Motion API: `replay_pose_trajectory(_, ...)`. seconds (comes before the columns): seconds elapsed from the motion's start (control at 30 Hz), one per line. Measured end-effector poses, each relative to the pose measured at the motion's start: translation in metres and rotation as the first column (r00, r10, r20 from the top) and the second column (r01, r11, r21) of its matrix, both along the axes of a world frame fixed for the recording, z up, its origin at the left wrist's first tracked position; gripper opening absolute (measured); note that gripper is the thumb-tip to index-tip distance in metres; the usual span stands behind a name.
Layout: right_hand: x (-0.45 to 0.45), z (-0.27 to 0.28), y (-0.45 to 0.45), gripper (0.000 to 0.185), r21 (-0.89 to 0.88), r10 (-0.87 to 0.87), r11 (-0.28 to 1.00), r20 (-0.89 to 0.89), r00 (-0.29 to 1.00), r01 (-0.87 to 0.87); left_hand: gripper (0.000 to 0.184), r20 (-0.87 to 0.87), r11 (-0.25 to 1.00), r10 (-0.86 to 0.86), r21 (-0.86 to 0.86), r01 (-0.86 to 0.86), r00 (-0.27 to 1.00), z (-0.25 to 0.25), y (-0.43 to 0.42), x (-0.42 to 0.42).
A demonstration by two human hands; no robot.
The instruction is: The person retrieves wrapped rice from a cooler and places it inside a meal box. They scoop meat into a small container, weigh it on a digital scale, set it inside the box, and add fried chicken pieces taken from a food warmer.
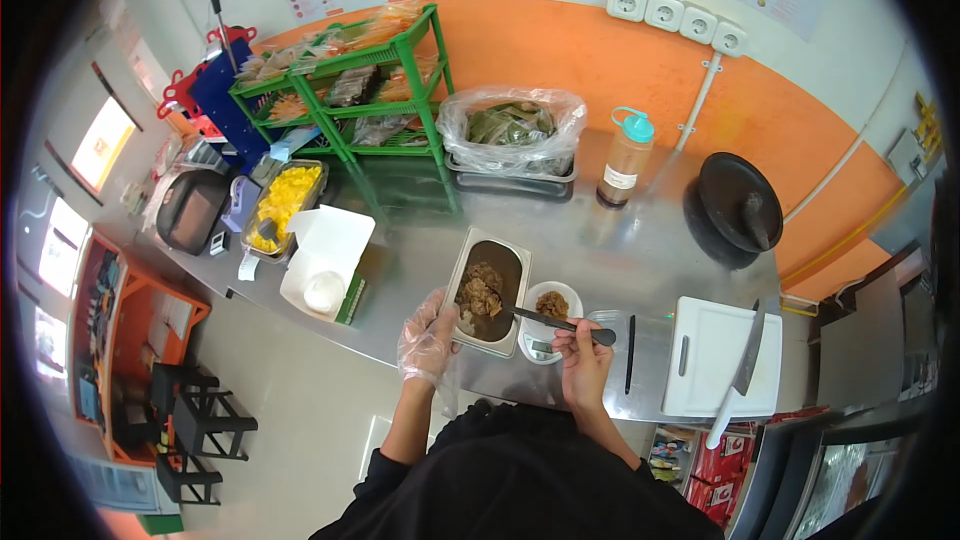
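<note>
A rectangular metal food pan [518, 245] of brown shredded food in sauce [483, 290] stands near the counter's front edge. My left hand [430, 337], in a clear plastic glove, grips the pan's left rim. In my bare right hand [583, 365] is a black-handled spoon [550, 320], slanting left over the scale. Its tip reaches the food in the pan, where its end is partly hidden. Just right of the pan is a white digital kitchen scale [541, 348] with a small brown portion of food [552, 305] on it.
Left are an open white box [335, 240] and a tray of yellow food [290, 195]. Behind stand a green rack [435, 90], a bagged tray of leaves [512, 125] and a bottle [625, 165]. Right are a black stick [630, 355], a mortar [735, 190], and a knife [748, 355] on a cutting board [705, 340].
</note>
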State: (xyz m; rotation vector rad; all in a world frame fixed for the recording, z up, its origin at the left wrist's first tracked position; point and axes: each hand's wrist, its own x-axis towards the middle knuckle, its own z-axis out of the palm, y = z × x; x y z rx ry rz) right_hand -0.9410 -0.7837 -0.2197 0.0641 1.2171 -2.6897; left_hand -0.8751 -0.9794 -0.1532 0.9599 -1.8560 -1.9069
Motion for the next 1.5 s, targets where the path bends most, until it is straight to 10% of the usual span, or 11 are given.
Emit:
replay_pose_trajectory(0.43, -0.008, 0.038, 0.051, 0.027, 0.257, -0.225, 0.919, -0.286, 0.932, 0.300, 0.036, -0.016, 0.998, -0.019, -0.057, 0.018, 1.000, -0.015, -0.002, -0.012)
replay_pose_trajectory(0.7, 0.000, 0.005, 0.066, 0.010, 0.648, 0.068, 0.666, -0.546, 0.835, 0.370, 0.037, 0.054, 0.996, 0.080, -0.048, -0.077, 0.995, -0.020, -0.008, 0.005)
replay_pose_trajectory(0.93, -0.002, -0.003, 0.063, 0.011, 0.433, -0.195, 0.817, -0.414, 0.889, 0.381, 0.043, 0.044, 0.993, 0.119, -0.006, -0.119, 0.992, -0.027, -0.011, 0.010)
replay_pose_trajectory(1.5, -0.003, -0.017, 0.071, 0.009, 0.598, 0.109, 0.686, -0.647, 0.755, 0.414, 0.039, 0.040, 0.995, 0.098, 0.014, -0.099, 0.994, -0.026, -0.010, 0.010)
